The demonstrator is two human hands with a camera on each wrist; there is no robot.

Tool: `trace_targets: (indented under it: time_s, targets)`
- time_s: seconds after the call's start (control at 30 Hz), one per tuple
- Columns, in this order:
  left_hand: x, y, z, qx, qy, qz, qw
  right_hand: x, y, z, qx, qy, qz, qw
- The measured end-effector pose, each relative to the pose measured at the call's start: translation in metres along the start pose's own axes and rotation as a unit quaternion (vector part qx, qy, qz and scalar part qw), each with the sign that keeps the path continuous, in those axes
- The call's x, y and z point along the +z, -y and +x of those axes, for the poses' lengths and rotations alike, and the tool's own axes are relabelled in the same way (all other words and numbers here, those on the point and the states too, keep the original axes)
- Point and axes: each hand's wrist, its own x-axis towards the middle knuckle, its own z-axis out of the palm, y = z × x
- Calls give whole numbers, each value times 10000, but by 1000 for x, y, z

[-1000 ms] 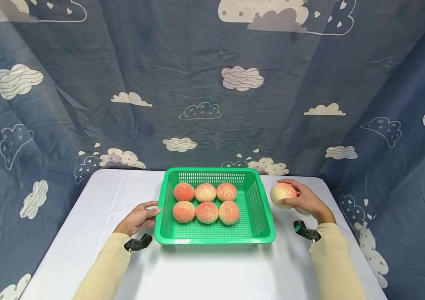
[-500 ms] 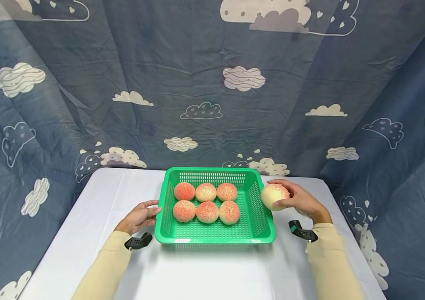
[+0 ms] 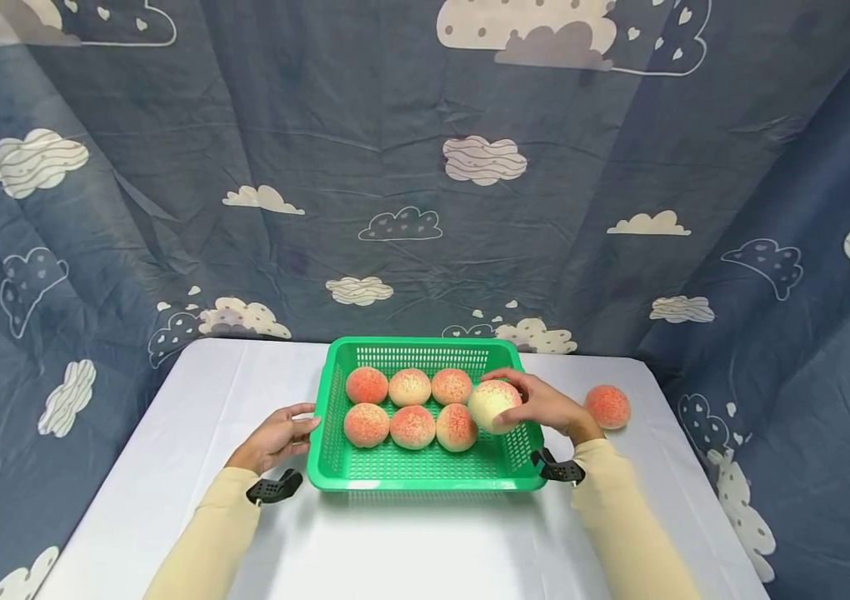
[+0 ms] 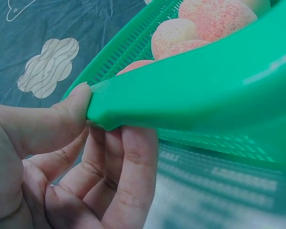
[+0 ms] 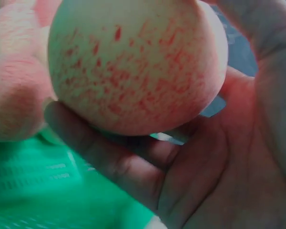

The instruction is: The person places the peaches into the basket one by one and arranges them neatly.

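Observation:
My left hand (image 3: 275, 439) grips the left rim of a green plastic basket (image 3: 425, 484), thumb on the rim and fingers underneath, as the left wrist view shows. Several pink and cream peaches (image 3: 412, 427) sit inside in two rows. Over the basket's right part, my right hand (image 3: 551, 408) holds a pale peach (image 3: 492, 406) with red speckles. In the right wrist view its fingers curl round that peach (image 5: 138, 67), close beside the peaches in the basket (image 5: 16, 95). A redder peach (image 3: 608, 407) lies on the table to the right, behind the right forearm.
The basket stands on a table with a white cloth (image 3: 425, 550). Behind and on both sides hangs a dark blue curtain (image 3: 395, 100) with a cloud print, close to the table's back edge.
My right hand has carried the pale peach left, from beside the basket to over its right part. The redder peach on the table has come into view. The left hand stays at the rim.

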Motion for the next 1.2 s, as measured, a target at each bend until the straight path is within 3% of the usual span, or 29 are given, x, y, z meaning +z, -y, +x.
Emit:
trace_targets:
  time_s: [0.27,0.6,0.93,1.2]
  targets:
    - [1,2,1,99,0,-21,9999,28,1,27,-56,572,-47,9983]
    - [-1,3,-1,107,67,-32,9999,64,5,53,-203,767,-4,9969]
    - [5,3,5,97,144,-122,9998,98,-2,64,-226,1064,172,9939]
    - [0,1,0,58,36,-90,9999,120,0,79,-271,1308,-28,9910]
